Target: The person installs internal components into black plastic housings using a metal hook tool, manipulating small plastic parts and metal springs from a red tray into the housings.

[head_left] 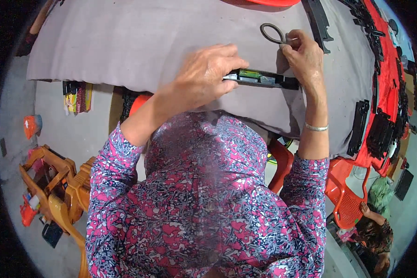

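My left hand (209, 69) grips the left end of a long narrow black plastic housing (287, 81), thumb on the near side and fingers over the far side. Inside its open channel sits a small green piece (249, 73), perhaps a circuit board, beside a greyish part. Just beyond the housing's right end, my right hand (306, 58) pinches a dark ring-shaped loop (265, 38) between thumb and fingertips. That loop is held up over the grey cloth and stays apart from the housing. What it is made of I cannot make out.
A grey cloth (125, 37) covers the table. Black plastic strips (317, 23) lie at the far right, near the edge of a red dish (273, 2). More black parts (384, 132) are piled along a red cloth. Red chairs (347, 204) and another person's hand (366, 211) appear lower right.
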Tool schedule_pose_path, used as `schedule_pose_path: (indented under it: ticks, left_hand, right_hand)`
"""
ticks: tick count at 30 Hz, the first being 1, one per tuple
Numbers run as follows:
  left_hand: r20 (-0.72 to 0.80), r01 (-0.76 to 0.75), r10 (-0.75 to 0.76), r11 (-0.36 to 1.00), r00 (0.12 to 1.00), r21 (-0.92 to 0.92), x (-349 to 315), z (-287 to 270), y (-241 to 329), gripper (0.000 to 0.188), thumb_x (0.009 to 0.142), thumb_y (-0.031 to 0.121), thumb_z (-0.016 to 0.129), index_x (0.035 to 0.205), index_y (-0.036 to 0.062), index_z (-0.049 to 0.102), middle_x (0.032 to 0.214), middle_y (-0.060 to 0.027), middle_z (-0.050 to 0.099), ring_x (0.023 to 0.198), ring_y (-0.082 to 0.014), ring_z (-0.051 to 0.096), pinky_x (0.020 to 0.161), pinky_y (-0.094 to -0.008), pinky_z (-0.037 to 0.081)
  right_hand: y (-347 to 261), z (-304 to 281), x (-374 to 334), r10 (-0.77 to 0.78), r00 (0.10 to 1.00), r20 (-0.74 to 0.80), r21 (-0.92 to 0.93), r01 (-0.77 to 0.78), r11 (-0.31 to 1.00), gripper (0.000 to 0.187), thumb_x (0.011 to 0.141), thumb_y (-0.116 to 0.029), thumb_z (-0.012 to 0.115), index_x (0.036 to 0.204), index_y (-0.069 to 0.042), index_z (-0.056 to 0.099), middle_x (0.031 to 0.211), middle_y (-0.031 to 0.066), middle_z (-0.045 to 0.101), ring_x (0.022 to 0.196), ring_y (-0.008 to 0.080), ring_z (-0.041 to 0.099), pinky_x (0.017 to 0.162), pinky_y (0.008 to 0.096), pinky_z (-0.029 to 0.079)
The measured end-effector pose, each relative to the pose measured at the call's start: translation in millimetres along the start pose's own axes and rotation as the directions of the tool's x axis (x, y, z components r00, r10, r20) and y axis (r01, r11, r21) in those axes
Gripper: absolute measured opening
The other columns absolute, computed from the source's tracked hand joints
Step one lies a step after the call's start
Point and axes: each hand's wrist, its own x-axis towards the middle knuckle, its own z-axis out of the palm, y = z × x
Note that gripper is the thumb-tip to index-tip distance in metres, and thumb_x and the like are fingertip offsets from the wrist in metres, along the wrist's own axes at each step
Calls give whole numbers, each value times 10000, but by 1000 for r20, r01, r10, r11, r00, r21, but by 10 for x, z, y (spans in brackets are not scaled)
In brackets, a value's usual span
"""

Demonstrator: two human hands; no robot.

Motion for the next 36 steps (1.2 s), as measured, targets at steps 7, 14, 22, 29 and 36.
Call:
schedule_pose_path:
  ticks: [7, 14, 22, 29, 36]
  left_hand:
    - [8, 3, -3, 1000, 1000, -23, 1, 31, -42, 356, 717, 102, 691, 1061, 9, 668, 861, -129, 555, 820, -312, 579, 705, -425, 470]
    - [0, 16, -16, 1000, 1000, -12, -38, 30, -38, 379, 700, 129, 709, 1065, 31, 675, 858, -119, 544, 804, -310, 579, 695, -424, 469]
    - [-3, 15, -15, 999, 1000, 33, -17, 49, -39, 370, 702, 142, 697, 1064, 67, 685, 871, -109, 564, 841, -312, 598, 726, -427, 488]
    - [-31, 7, -6, 999, 999, 33, -32, 62, -57, 362, 699, 153, 710, 1048, 61, 680, 865, -109, 566, 852, -316, 597, 729, -433, 486]
    - [-51, -15, 16, 1000, 999, 8, -24, 77, -56, 317, 697, 150, 713, 1000, 65, 676, 846, -104, 561, 840, -318, 588, 709, -430, 473]
  right_hand:
    - [59, -145, 89, -58, 986, 158, 42, 52, 998, 254, 776, -138, 658, 964, 30, 679, 760, 136, 691, 680, 257, 663, 666, 358, 522]
    - [232, -389, 34, -27, 952, 304, 900, -277, 337, 251, 862, -148, 606, 1050, 17, 621, 798, 17, 541, 695, 121, 485, 656, 253, 422]
    - [-380, -663, -95, -147, 982, 117, 988, -130, -83, 373, 981, -400, 513, 980, -29, 550, 684, -58, 297, 560, 69, 249, 464, 205, 207]
    - [-772, -186, -298, -198, 980, 17, 973, -61, -221, 543, 991, -551, 378, 749, -68, 432, 557, -48, 210, 468, 80, 160, 427, 274, 136]
    - [-738, 56, -344, -186, 982, -16, 963, -35, -268, 505, 991, -482, 316, 700, -75, 391, 533, -24, 223, 453, 105, 129, 437, 290, 163]
